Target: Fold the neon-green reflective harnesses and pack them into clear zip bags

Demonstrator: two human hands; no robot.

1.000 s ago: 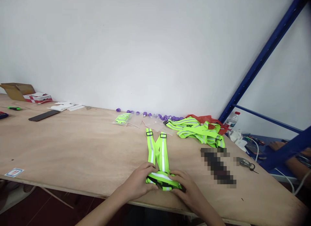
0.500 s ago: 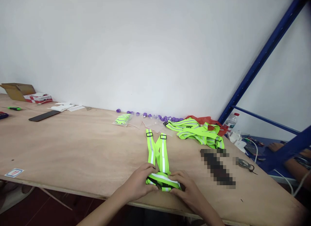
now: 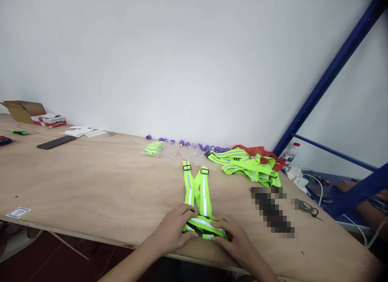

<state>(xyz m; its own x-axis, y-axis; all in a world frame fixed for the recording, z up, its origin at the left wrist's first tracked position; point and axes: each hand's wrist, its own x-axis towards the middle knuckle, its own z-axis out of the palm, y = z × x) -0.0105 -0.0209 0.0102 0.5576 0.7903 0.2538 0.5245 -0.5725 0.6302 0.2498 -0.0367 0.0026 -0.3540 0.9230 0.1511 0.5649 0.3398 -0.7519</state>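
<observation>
Left hand (image 3: 173, 228) and right hand (image 3: 234, 235) grip the harness (image 3: 204, 199) by its near end; beyond it, filled bag (image 3: 154, 148) left, straps (image 3: 251, 167) right

The left hand (image 3: 176, 229) and right hand (image 3: 233, 236) hide both ends of the neon-yellow harness's (image 3: 205, 197) folded part, while pixelation masks a dark object (image 3: 272, 211). A blue beam (image 3: 354, 193) partly blocks another person's arm (image 3: 368, 211); the bottle's (image 3: 291, 150) label print is too small to read.
</observation>
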